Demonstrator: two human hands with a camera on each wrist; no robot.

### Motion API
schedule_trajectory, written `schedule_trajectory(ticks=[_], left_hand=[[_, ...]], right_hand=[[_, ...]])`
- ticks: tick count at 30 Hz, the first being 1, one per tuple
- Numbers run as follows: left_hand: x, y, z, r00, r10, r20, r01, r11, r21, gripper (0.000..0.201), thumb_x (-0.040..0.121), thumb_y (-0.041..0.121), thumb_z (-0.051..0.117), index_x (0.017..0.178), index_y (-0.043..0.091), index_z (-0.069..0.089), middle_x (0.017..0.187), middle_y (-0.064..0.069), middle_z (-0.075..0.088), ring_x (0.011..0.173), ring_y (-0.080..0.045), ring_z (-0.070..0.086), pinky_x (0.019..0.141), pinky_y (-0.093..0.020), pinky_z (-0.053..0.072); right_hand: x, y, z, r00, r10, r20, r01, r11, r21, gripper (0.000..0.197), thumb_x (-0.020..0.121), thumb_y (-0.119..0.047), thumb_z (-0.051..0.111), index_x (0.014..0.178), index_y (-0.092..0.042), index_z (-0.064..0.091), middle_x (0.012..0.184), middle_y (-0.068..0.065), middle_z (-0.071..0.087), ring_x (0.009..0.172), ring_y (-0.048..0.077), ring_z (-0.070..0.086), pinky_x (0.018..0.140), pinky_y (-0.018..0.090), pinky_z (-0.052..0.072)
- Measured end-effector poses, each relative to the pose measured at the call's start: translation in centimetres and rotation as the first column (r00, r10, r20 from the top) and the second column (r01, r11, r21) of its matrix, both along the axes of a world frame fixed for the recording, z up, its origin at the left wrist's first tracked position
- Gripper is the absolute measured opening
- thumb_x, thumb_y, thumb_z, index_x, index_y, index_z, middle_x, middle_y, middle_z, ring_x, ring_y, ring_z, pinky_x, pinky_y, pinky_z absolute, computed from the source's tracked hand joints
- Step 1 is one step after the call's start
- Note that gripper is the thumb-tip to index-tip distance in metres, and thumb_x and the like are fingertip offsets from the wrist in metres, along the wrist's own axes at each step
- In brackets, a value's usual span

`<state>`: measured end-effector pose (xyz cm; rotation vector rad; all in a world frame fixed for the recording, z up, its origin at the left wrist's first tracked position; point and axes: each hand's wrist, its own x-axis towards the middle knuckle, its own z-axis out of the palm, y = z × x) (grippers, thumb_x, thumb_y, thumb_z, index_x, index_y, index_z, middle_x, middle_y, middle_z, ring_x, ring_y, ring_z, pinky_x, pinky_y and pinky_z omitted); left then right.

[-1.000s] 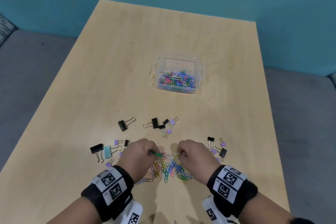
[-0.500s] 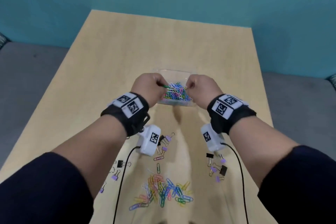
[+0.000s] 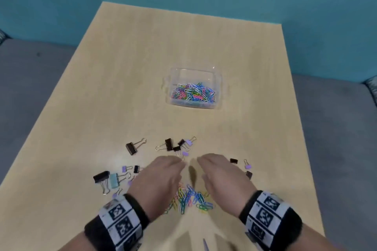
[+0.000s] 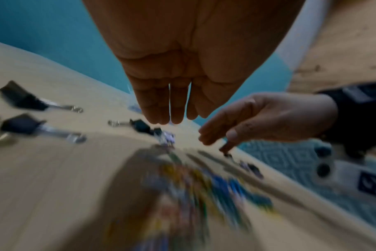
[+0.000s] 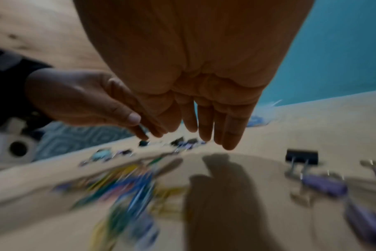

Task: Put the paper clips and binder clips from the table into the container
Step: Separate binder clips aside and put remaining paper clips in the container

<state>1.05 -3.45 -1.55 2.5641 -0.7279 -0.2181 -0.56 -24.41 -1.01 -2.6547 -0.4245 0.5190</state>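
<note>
A clear plastic container [image 3: 217, 79] sits mid-table and holds many coloured paper clips [image 3: 192, 94]. A loose pile of coloured paper clips [image 3: 190, 197] lies near the front edge. My left hand [image 3: 163, 177] and right hand [image 3: 219, 175] hover just above that pile, fingers straight and pointing down, holding nothing. Both wrist views confirm it: left hand fingers [image 4: 159, 108] and right hand fingers [image 5: 227, 130] are extended and empty. Black and lilac binder clips [image 3: 175, 145] lie just beyond my fingertips.
More binder clips lie left of the pile, among them a large black one [image 3: 101, 176] and a pale blue one [image 3: 114, 180]. A single black binder clip [image 3: 131, 148] sits further out. Small clips [image 3: 234, 160] lie to the right. The wooden table [image 3: 122, 87] stands before a teal wall.
Both hands carried pinched paper clips from the pile out to the container, then came back empty. They now hover over the pile with straight fingers.
</note>
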Motion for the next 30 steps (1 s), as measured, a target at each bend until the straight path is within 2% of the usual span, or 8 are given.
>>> schedule_trajectory(ticks=[5,8,15,18,20,24,26,30], left_hand=[[-3.4,0.0,-4.2,0.991,-0.130,-0.029,0.133,0.969,0.208,0.045,0.091,0.020,0.036,0.133,0.008,0.046,0.140,-0.010,0.045,0.130,-0.027,0.039,0.103,-0.040,0.039],[-2.9,0.0,-6.1,0.985,-0.143,-0.092,0.166,0.922,0.350,0.052,0.095,0.025,0.019,0.143,0.009,0.030,0.152,-0.009,0.028,0.138,-0.027,0.024,0.107,-0.041,0.029],[-4.1,1.8,-4.6,0.992,-0.128,0.000,0.125,0.965,0.229,0.026,0.086,0.024,0.049,0.109,0.019,0.061,0.102,0.003,0.063,0.093,-0.023,0.055,0.075,-0.038,0.051],[-5.7,3.2,-3.8,0.997,-0.068,0.036,0.062,0.987,0.150,0.026,0.079,0.023,0.056,0.104,0.021,0.063,0.098,0.005,0.062,0.087,-0.021,0.055,0.075,-0.032,0.051],[-6.7,4.0,-3.2,0.997,0.072,-0.017,-0.070,0.990,0.125,0.045,0.071,0.025,0.067,0.115,0.021,0.057,0.110,0.003,0.059,0.093,-0.022,0.053,0.079,-0.030,0.051],[-7.7,4.0,-4.0,0.986,0.121,-0.115,-0.087,0.959,0.268,0.091,0.058,0.036,0.080,0.137,0.022,0.037,0.134,-0.007,0.048,0.111,-0.026,0.044,0.088,-0.037,0.052],[-7.6,3.0,-4.9,0.988,0.085,-0.130,-0.043,0.955,0.293,0.089,0.064,0.034,0.076,0.141,0.021,0.032,0.143,-0.010,0.040,0.120,-0.029,0.040,0.094,-0.041,0.049],[-7.1,1.0,-5.2,0.989,0.090,-0.117,-0.056,0.963,0.264,0.071,0.073,0.024,0.071,0.137,0.021,0.040,0.142,-0.008,0.041,0.121,-0.029,0.038,0.095,-0.039,0.048]], right_hand=[[-3.3,2.2,-2.5,0.992,0.110,0.063,-0.105,0.991,-0.078,0.058,0.081,-0.016,0.028,0.137,-0.008,0.039,0.140,0.008,0.044,0.135,0.027,0.035,0.109,0.040,0.035],[-1.5,3.1,-2.8,0.982,0.160,0.096,-0.148,0.981,-0.121,0.060,0.081,-0.017,0.031,0.138,-0.002,0.040,0.141,0.014,0.044,0.134,0.032,0.036,0.108,0.043,0.036],[-2.9,2.9,-2.3,0.965,0.250,0.078,-0.237,0.961,-0.144,0.050,0.076,-0.006,0.052,0.126,-0.011,0.049,0.124,0.007,0.054,0.119,0.028,0.046,0.090,0.041,0.049],[-5.7,1.7,-2.2,0.983,0.143,0.113,-0.134,0.987,-0.085,0.051,0.072,-0.006,0.048,0.121,-0.017,0.054,0.118,0.000,0.059,0.111,0.024,0.053,0.085,0.033,0.052],[-7.4,0.8,-2.0,0.992,-0.054,0.113,0.064,0.994,-0.083,0.054,0.073,-0.008,0.056,0.126,-0.018,0.052,0.121,-0.001,0.056,0.106,0.024,0.055,0.085,0.030,0.051],[-9.3,1.5,-2.2,0.973,-0.230,-0.018,0.225,0.964,-0.142,0.074,0.085,-0.030,0.059,0.148,-0.021,0.021,0.147,-0.002,0.025,0.122,0.024,0.035,0.100,0.033,0.040],[-9.2,3.1,-2.5,0.978,-0.207,-0.013,0.203,0.969,-0.140,0.078,0.083,-0.032,0.060,0.148,-0.022,0.018,0.149,-0.001,0.023,0.122,0.025,0.034,0.097,0.035,0.041],[-8.1,6.1,-3.5,0.984,-0.169,0.052,0.175,0.975,-0.140,0.070,0.074,-0.018,0.067,0.138,-0.020,0.040,0.136,0.002,0.043,0.108,0.026,0.043,0.082,0.035,0.050]])
